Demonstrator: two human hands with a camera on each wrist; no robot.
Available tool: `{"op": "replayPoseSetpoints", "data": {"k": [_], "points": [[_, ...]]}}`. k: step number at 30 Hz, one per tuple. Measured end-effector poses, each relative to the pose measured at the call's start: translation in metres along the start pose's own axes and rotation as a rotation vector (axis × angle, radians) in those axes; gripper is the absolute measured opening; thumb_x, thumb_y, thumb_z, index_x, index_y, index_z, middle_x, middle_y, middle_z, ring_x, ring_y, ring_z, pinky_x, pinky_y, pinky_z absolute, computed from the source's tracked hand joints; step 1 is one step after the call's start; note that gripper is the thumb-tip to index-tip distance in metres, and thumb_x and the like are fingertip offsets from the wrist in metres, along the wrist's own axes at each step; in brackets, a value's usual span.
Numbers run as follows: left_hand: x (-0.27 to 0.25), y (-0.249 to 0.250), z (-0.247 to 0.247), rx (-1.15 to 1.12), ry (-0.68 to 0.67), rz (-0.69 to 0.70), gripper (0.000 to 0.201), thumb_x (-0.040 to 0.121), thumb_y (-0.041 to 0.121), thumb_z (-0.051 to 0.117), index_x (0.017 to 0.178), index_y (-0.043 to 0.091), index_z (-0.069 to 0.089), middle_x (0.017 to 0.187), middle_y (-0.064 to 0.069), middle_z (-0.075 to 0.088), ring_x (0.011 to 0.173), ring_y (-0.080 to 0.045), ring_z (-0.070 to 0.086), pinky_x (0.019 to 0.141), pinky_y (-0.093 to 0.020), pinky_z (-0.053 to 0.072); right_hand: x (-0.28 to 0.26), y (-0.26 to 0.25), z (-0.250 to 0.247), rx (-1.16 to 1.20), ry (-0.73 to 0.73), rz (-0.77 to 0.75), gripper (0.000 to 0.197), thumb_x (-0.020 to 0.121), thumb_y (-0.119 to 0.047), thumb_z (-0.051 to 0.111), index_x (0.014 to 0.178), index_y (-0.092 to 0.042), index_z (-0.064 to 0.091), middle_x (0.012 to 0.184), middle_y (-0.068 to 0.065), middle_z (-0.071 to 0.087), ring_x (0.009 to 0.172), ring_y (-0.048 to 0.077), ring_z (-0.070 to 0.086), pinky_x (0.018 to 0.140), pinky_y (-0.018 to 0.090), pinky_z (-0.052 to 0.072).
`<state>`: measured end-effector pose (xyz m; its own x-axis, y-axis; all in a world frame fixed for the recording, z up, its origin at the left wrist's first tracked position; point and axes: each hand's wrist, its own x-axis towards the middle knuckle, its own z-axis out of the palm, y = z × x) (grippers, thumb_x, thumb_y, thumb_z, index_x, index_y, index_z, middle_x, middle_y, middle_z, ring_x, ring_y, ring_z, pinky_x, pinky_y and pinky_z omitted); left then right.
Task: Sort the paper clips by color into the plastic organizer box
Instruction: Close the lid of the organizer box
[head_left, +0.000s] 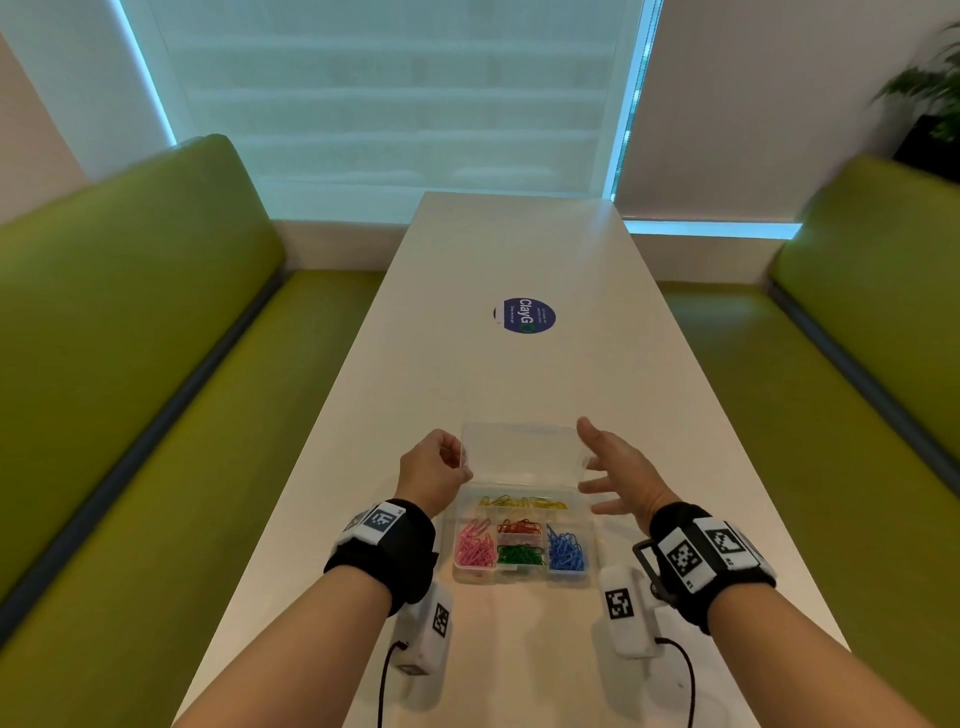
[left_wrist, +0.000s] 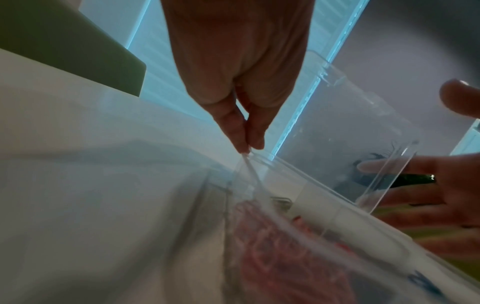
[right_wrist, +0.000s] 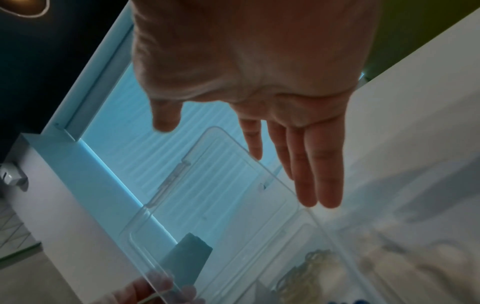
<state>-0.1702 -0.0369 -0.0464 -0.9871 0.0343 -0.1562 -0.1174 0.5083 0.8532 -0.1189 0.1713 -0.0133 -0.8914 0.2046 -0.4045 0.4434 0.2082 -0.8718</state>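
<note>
A clear plastic organizer box (head_left: 470, 574) sits on the white table with its lid (head_left: 519, 452) raised upright. Yellow clips (head_left: 522, 502) fill the back compartment, pink clips (head_left: 475, 545) the left, red clips (head_left: 519, 526) and green clips (head_left: 519, 553) the middle, blue clips (head_left: 566, 551) the right. My left hand (head_left: 462, 462) pinches the lid's left edge between thumb and finger (left_wrist: 246, 144). My right hand (head_left: 589, 467) is open with fingers spread beside the lid's right edge (right_wrist: 311, 164); whether it touches the lid I cannot tell. The lid (right_wrist: 221, 195) shows see-through from below.
The long white table (head_left: 519, 249) carries a round blue sticker (head_left: 524, 316) beyond the box. Green benches (head_left: 130, 312) run along both sides. A window blind closes off the far end, and a plant (head_left: 930, 78) stands at the far right.
</note>
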Motion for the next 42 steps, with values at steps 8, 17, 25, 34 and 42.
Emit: {"op": "replayPoseSetpoints", "data": {"k": [8, 17, 25, 34, 42], "points": [[-0.009, 0.001, -0.004, -0.088, -0.168, -0.115, 0.037, 0.081, 0.010, 0.072, 0.115, 0.008, 0.056, 0.115, -0.009, 0.062, 0.106, -0.023, 0.060, 0.094, -0.033, 0.048, -0.007, 0.007, 0.003, 0.043, 0.026, 0.049, 0.053, 0.086, -0.062, 0.044, 0.107, -0.016, 0.057, 0.113, 0.010, 0.055, 0.106, 0.024, 0.057, 0.094, 0.042, 0.049], [-0.025, 0.008, -0.025, -0.432, -0.477, -0.263, 0.095, 0.068, 0.045, 0.077, 0.142, 0.003, 0.035, 0.151, -0.015, 0.031, 0.143, -0.033, 0.021, 0.114, -0.045, 0.021, -0.020, 0.011, 0.004, 0.046, 0.002, 0.066, 0.060, 0.087, -0.054, 0.050, 0.129, -0.011, 0.051, 0.120, 0.009, 0.053, 0.107, 0.020, 0.054, 0.097, 0.040, 0.041], [-0.035, -0.006, -0.025, -0.481, -0.460, -0.226, 0.044, 0.086, 0.019, 0.065, 0.124, 0.002, 0.049, 0.132, -0.013, 0.051, 0.134, -0.027, 0.039, 0.115, -0.045, 0.026, -0.035, 0.020, 0.005, 0.033, -0.031, 0.044, 0.056, 0.088, -0.039, 0.059, 0.134, -0.010, 0.047, 0.135, 0.007, 0.053, 0.114, 0.018, 0.050, 0.102, 0.044, 0.036], [-0.043, -0.023, -0.026, -0.384, -0.540, -0.066, 0.065, 0.047, 0.026, 0.092, 0.101, 0.006, 0.061, 0.101, -0.007, 0.065, 0.098, -0.020, 0.059, 0.093, -0.030, 0.044, -0.053, 0.031, 0.003, -0.195, -0.107, -0.070, 0.055, 0.080, -0.015, 0.072, 0.131, -0.006, 0.052, 0.120, -0.005, 0.059, 0.104, 0.009, 0.055, 0.096, 0.022, 0.039], [-0.051, -0.035, -0.023, -0.195, -0.508, 0.060, 0.068, 0.053, 0.002, 0.087, 0.111, 0.024, 0.060, 0.112, 0.012, 0.065, 0.114, -0.010, 0.058, 0.102, -0.023, 0.043, -0.056, 0.041, 0.009, -0.422, -0.070, -0.084, 0.082, 0.070, -0.019, 0.081, 0.141, -0.012, 0.040, 0.142, 0.005, 0.048, 0.131, 0.016, 0.045, 0.110, 0.028, 0.032]]}}
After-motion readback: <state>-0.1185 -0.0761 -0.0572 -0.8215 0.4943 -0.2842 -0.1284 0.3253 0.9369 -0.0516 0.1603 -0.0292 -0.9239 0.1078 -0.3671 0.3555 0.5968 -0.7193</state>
